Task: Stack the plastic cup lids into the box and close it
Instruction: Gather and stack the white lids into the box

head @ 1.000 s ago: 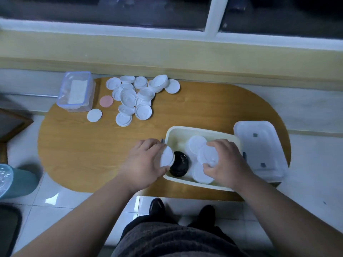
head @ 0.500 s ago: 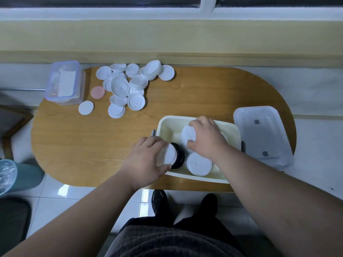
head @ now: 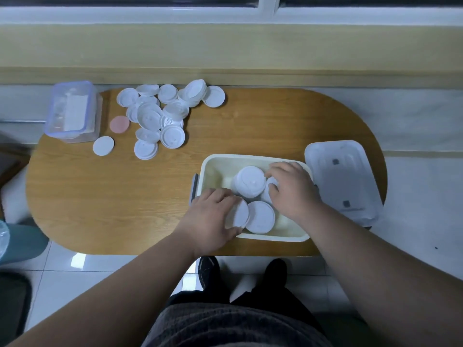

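A cream box (head: 215,163) stands open on the near right of the wooden table (head: 150,196). Inside it sit stacks of white cup lids (head: 251,181), one of them (head: 260,216) near the front wall. My left hand (head: 210,219) grips a stack of white lids (head: 238,213) on edge at the box's front left corner. My right hand (head: 290,189) reaches into the right half of the box, fingers curled around another lid stack (head: 270,190), mostly hidden. The box's translucent cover (head: 343,179) lies flat to the right.
A heap of loose white lids (head: 160,113) lies at the back left, with a pink disc (head: 119,124) and a white disc (head: 103,145) beside it. A clear lidded container (head: 72,111) stands at the table's left end. A teal bin (head: 15,242) is on the floor.
My left hand carried its lid stack over the box's front left corner, covering the black lid. My right hand shifted to the right side of the box.
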